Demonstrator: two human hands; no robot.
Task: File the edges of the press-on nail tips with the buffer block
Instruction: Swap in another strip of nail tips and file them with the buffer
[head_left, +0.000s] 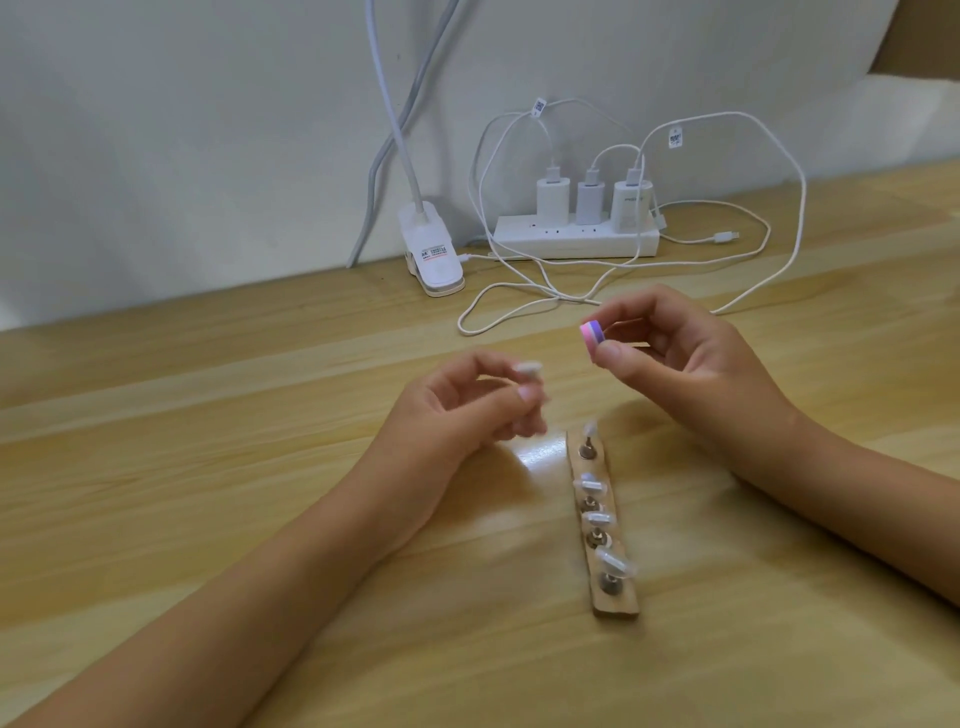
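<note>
My right hand pinches a small pink-and-purple buffer block between thumb and fingers, raised above the table. My left hand holds a pale press-on nail tip on its stand at the fingertips; the hand is blurred. The two hands are a little apart. Below them a narrow wooden strip lies on the table, carrying several clear nail tips on small metal stands.
A wooden table runs under everything. At the back stand a white power strip with three chargers, looping white cables and a white lamp clip against the wall.
</note>
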